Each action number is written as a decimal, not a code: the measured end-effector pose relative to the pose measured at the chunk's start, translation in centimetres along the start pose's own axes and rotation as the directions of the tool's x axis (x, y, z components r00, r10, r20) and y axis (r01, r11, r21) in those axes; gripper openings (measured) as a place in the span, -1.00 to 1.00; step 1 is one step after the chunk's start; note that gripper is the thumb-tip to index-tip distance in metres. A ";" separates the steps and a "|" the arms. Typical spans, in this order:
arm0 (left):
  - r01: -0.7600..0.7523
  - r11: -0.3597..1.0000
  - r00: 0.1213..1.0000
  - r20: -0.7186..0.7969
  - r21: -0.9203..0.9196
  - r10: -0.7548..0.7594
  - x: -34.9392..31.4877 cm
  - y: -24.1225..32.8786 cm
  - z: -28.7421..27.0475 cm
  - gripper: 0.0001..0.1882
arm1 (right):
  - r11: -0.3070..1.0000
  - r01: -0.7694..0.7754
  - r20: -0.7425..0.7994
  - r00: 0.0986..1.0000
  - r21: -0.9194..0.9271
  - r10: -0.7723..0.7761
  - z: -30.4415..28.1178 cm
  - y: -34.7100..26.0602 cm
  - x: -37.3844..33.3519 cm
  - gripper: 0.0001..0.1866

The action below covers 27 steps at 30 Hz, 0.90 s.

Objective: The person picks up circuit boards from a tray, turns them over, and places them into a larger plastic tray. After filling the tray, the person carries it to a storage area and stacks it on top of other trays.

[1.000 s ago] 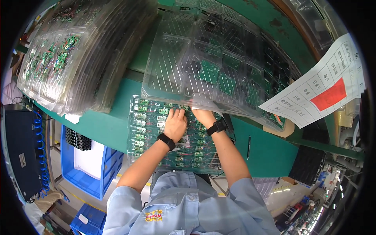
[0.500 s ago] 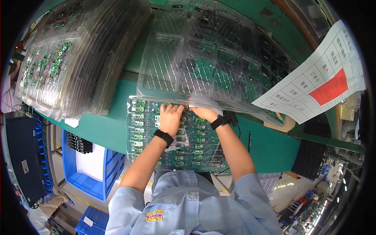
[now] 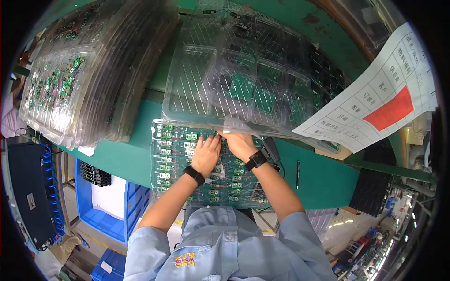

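A clear plastic tray lies in front of me, filled with rows of small green circuit boards with thin wires. My left hand rests over the middle of it, fingers stretched out and fingertips on the boards. Right beside it, my right hand has its thumb and fingers drawn together near the tray's far side. What its fingertips hold, if anything, is too small to make out. A white paper slip shows between the hands, partly covered.
Stacked clear trays with boards stand just beyond my hands; another tall tray stack is at left. A paper form with a red block hangs over the right. A black pen lies on the green table. Blue bins sit below left.
Both hands have drawn slightly nearer to me. My left fingertips have slid down from the tray's far edge, and my right hand has moved left, closer to the left hand.
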<state>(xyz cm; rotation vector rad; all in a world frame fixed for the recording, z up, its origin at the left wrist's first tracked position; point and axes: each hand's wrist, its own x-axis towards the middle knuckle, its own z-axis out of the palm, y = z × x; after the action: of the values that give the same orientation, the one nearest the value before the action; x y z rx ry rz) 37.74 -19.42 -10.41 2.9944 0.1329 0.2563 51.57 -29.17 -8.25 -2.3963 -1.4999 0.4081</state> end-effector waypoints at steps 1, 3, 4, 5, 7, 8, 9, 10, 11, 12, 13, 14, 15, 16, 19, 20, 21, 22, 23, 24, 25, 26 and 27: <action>0.005 1.000 0.999 0.040 -0.018 -0.004 0.4 0.5 -0.2 -0.62 | 0.998 0.014 -0.033 0.999 -0.069 -0.016 -0.4 -0.1 -0.3 -0.79; 0.028 0.999 0.997 0.072 -0.022 -0.027 0.6 1.0 -0.5 -0.61 | 0.996 0.035 -0.083 0.996 -0.088 -0.043 -2.0 -1.6 -1.1 -0.75; 0.024 0.999 0.996 0.087 -0.031 -0.021 0.3 1.3 -0.3 -0.60 | 0.998 0.040 -0.100 0.994 -0.042 -0.044 -3.6 -2.9 -2.0 -0.65; 0.034 0.999 0.994 0.104 -0.027 -0.031 -0.2 1.0 -0.2 -0.59 | 0.978 0.080 -0.063 0.996 0.194 -0.069 -6.3 -5.0 -2.3 -0.68; 0.080 0.997 0.989 0.124 0.002 -0.079 -1.2 -0.1 0.5 -0.59 | 0.900 0.068 0.076 0.991 0.430 -0.112 -13.0 -7.6 -1.8 -0.73; 0.085 0.996 0.990 0.113 -0.001 -0.085 -0.7 0.0 0.5 -0.59 | 0.914 0.013 0.168 0.982 0.406 -0.089 -16.8 -7.8 -1.9 -0.76; 0.099 0.995 0.990 0.103 0.002 -0.099 -0.3 -0.1 0.4 -0.60 | 0.952 0.023 0.047 0.998 0.306 -0.039 -19.3 -7.6 -1.3 -0.78; 0.105 0.994 0.990 0.090 0.006 -0.105 0.3 0.0 0.3 -0.61 | 0.979 0.017 -0.090 0.996 0.203 0.001 -21.4 -7.0 -0.7 -0.81; 0.118 0.993 0.991 0.063 0.022 -0.119 0.7 0.0 0.5 -0.61 | 0.997 -0.009 -0.176 0.984 0.070 0.021 -23.1 -5.9 1.0 -0.79; 0.114 0.993 0.992 0.057 0.040 -0.116 0.5 -0.2 0.9 -0.62 | 0.998 -0.035 -0.261 0.965 -0.046 0.022 -24.2 -5.0 3.8 -0.78; 0.105 0.993 0.993 0.053 0.052 -0.108 0.5 -0.1 0.7 -0.63 | 0.990 -0.093 -0.273 0.960 -0.109 0.060 -24.8 -4.2 6.9 -0.73; 0.136 0.991 0.984 0.119 -0.010 -0.134 0.3 -0.3 0.3 -0.69 | 0.976 -0.140 -0.285 0.954 -0.164 0.089 -24.7 -3.1 10.4 -0.69; 0.177 0.982 0.970 0.182 -0.068 -0.162 0.5 -0.1 -0.4 -0.74 | 0.935 -0.120 -0.281 0.960 -0.334 0.023 -23.6 -0.3 14.2 -0.62; 0.321 0.911 0.940 0.208 -0.261 -0.271 -0.4 0.0 0.8 -0.78 | 0.881 -0.059 -0.260 0.963 -0.469 -0.074 -21.3 1.9 18.9 -0.55; 0.471 0.706 0.870 0.146 -0.529 -0.470 -1.2 1.8 2.1 -0.82 | 0.952 0.004 -0.057 0.998 -0.306 -0.023 -17.8 7.0 25.7 -0.36; 0.399 0.774 0.903 0.062 -0.492 -0.426 -0.8 2.8 3.8 -0.80 | 0.920 0.041 -0.068 0.995 -0.390 -0.073 -17.7 8.3 26.1 -0.31; 0.312 0.759 0.873 -0.144 -0.571 -0.466 0.7 4.1 7.2 -0.80 | 0.892 0.127 -0.150 0.966 -0.434 -0.210 -17.9 16.3 27.5 -0.29; 0.418 0.675 0.852 0.006 -0.609 -0.523 1.1 4.1 6.7 -0.78 | 0.892 0.088 -0.165 0.970 -0.444 -0.178 -17.2 16.9 28.6 -0.30; 0.355 0.800 0.887 -0.094 -0.483 -0.451 1.3 4.0 6.8 -0.74 | 0.887 -0.033 -0.142 0.989 -0.461 -0.037 -17.4 17.0 29.3 -0.33; 0.280 0.899 0.924 -0.160 -0.338 -0.348 1.3 3.6 7.3 -0.70 | 0.880 -0.010 -0.161 0.984 -0.475 -0.075 -16.6 17.7 31.3 -0.35; 0.349 0.877 0.898 -0.151 -0.330 -0.414 0.6 3.5 7.1 -0.70 | 0.838 -0.021 -0.072 0.997 -0.545 -0.021 -16.4 14.6 31.4 -0.41; 0.312 0.920 0.928 -0.128 -0.238 -0.349 0.7 3.2 6.5 -0.67 | 0.778 -0.045 -0.010 0.999 -0.626 0.050 -17.0 11.6 30.8 -0.46; 0.258 0.954 0.957 -0.093 -0.152 -0.274 0.8 3.1 5.9 -0.63 | 0.777 -0.005 0.012 1.000 -0.629 0.016 -16.8 10.5 31.9 -0.46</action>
<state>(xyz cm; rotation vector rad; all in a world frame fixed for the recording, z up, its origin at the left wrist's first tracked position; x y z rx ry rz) 39.78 -23.09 -15.61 2.7817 0.5057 0.3868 80.06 -6.22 0.34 -2.8932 -1.8557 -0.1120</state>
